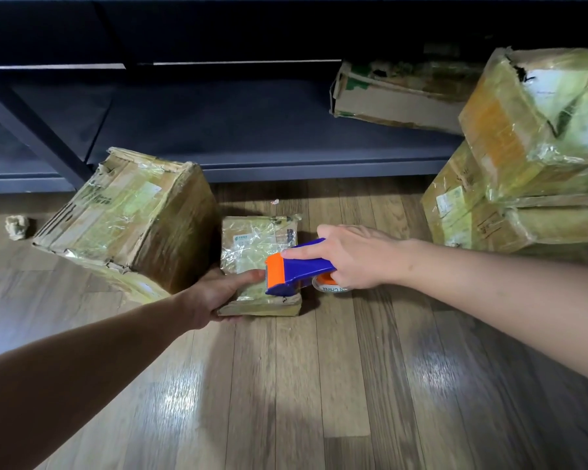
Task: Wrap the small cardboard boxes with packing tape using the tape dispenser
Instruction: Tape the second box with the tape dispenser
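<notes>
Head view – small box: The small cardboard box (252, 245) lies flat on the wooden floor (286, 385) in front of you, between the two hands and already glossy with tape.
Left hand: Your left hand (214, 293) grips the near-left corner of the box, thumb on top and fingers curled under the edge.
Right hand: Your right hand (357, 259) is closed round the handle of the blue tape dispenser (299, 269), its fingers wrapped below and the forefinger lying along the top.
Key relation: The box's long axis runs away from you, while the dispenser lies across it. The orange blade end points to your left and sits over the near part of the box top, just beside your left thumb. The tape roll (330, 286) hangs off the box's right edge.
Nearer hand: Both are at the box, the left holding it and the right over it with the tool – so the pull probably goes across the short way.
Writing: "CHINA" reads on the roll's core. The box's white label bears a green mark, but its print is too small to read.
Around: A large box (126, 215) is tipped just left of the small one, stacked boxes (540, 130) stand well to the right, and a dark shelf (252, 137) is behind.
</notes>
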Tool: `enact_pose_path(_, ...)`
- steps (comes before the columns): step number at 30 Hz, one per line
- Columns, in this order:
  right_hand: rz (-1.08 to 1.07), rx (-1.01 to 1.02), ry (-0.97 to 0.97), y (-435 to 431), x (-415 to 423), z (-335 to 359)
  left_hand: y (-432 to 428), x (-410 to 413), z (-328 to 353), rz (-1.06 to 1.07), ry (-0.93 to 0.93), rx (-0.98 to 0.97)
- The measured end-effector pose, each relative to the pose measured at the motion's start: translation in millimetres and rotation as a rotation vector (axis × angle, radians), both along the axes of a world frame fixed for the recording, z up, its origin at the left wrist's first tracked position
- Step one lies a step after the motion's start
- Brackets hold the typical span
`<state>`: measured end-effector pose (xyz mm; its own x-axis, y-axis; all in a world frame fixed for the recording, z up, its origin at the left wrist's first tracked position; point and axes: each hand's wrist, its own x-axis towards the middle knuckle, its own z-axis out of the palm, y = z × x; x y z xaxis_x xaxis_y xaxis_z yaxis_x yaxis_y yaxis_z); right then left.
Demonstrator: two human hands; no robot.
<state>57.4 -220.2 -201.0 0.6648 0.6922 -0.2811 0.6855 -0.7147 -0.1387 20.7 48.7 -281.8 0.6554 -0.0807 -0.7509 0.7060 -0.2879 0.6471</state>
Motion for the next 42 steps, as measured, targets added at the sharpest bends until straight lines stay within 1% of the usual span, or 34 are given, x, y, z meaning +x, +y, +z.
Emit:
enact_pose_path(4,-0.010,0.041,0.044,-8,0,-5,4,-6,-3,-0.016,-0.011,-0.036)
enact_pose_path(11,0.003,0.082,0.082,-27,-3,-6,0,-5,6,-0.035,-0.039,-0.007)
enact_pose_path(14,0.004,0.085,0.082,-32,-3,-7,0,-1,8,-0.055,-0.029,-0.009)
enact_pose_path(19,-0.044,0.154,0.128,-55,-4,-9,2,3,5,-0.042,0.002,0.008)
enact_pose_path(23,-0.060,0.124,0.144,-78,-9,-7,6,0,-4,-0.038,0.009,-0.023)
enact_pose_path(27,-0.045,0.073,0.092,-74,-3,-14,6,-1,-5,-0.037,-0.017,-0.051)
enact_pose_path(29,-0.045,0.055,0.090,-73,-3,-20,7,-1,-5,-0.023,-0.072,-0.019)
enact_pose_path(32,-0.040,0.024,0.100,-67,-10,-30,5,0,-3,-0.044,-0.147,0.089)
enact_pose_path(34,-0.043,0.022,0.087,-64,-12,-34,2,2,2,-0.121,-0.238,0.254)
enact_pose_path(36,-0.051,0.023,0.087,-66,-13,-36,-5,0,14,-0.301,-0.338,0.584)
enact_pose_path(37,-0.056,0.024,0.091,-66,-14,-37,-11,-5,23,-0.413,-0.421,0.758)
enact_pose_path(38,-0.060,0.024,0.097,-66,-16,-38,-19,-10,32,-0.527,-0.544,0.869)
enact_pose_path(39,-0.061,0.022,0.100,-65,-18,-38,-29,-15,41,-0.653,-0.668,0.910)
enact_pose_path(40,-0.063,0.018,0.099,-64,-19,-38,-39,-18,47,-0.792,-0.736,0.905)
enact_pose_path(41,-0.069,0.013,0.095,-63,-20,-37,-47,-20,48,-0.920,-0.737,0.890)
enact_pose_path(42,-0.077,0.007,0.091,-62,-20,-36,-54,-19,44,-1.007,-0.688,0.890)
